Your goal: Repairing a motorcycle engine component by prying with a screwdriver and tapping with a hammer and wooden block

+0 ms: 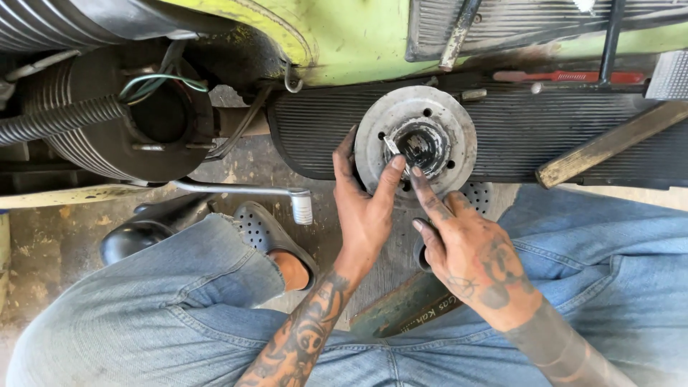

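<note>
The grey brake drum (416, 140) lies flat on the ribbed black running board (545, 132), hub hole facing up. The left hand (365, 208) grips its rim at 7 o'clock; the right hand (469, 247) sits at 5 o'clock, index fingertip in the greasy hub, holding nothing.

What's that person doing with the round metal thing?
A person in jeans sits by a green vehicle, both hands on a round metal hub resting on the black ribbed step. The left hand grips the hub's edge, its finger reaching toward the greasy middle. The right hand pokes a fingertip into that dark centre, beside a small shiny piece. A socket wrench lies on the floor nearby, untouched.
</note>
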